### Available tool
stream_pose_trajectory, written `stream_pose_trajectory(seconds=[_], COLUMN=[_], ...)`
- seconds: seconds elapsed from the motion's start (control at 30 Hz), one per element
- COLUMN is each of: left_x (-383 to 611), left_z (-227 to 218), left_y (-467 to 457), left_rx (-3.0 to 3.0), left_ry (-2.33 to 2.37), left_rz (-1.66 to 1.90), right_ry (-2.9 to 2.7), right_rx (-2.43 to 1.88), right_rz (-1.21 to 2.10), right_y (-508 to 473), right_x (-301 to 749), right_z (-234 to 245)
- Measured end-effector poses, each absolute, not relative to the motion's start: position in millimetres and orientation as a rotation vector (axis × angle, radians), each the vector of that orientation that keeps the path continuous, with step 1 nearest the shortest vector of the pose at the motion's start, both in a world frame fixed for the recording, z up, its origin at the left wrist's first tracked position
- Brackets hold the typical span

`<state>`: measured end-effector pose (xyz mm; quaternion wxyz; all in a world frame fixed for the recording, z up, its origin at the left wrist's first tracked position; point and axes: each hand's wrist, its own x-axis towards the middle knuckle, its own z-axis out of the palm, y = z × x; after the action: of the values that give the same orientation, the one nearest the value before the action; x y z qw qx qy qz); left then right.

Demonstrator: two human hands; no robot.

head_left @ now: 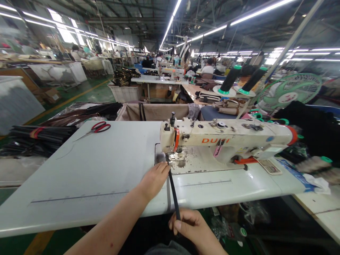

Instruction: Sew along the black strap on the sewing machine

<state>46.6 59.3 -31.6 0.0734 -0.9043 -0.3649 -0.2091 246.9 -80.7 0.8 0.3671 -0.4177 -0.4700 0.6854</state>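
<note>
Narrow black strap (173, 191): running from the cream metal sewing machine (247, 136) with orange lettering, past the front edge of the smooth, pale table (114, 159).
Left hand (155, 180): lying by the machine's needle area, fingertips touching the strap; cannot tell whether they are gripping.
Right hand (193, 227): pinching the strap's lower part between thumb and fingers.
Red-handled metal scissors (92, 131): lying on the table, left of the machine.

The strip (174, 193) is black, the tabletop (108, 159) whitish.
</note>
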Motion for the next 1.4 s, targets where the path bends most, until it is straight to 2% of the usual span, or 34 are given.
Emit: stream_pose_trajectory(seconds=[0.23,0.63,0.87,1.4], left_x=[48,48,47,47], left_z=[-34,-30,-32,-32], left_y=[58,58,59,59], left_rx=[-2.659,-2.645,-2.688,-2.662], left_ry=[-1.078,-1.032,-1.083,-1.042], left_rz=[-0.606,-0.557,-0.684,-0.702], right_ry=[-1.242,-1.11,-1.046,-1.081], right_rx=[-1.271,-1.278,-1.286,-1.265], right_rz=[1.585,1.681,1.741,1.691], right_y=[-76,-74,-85,-89], right_x=[238,237,239,242], right_z=[-8,-14,-6,-5])
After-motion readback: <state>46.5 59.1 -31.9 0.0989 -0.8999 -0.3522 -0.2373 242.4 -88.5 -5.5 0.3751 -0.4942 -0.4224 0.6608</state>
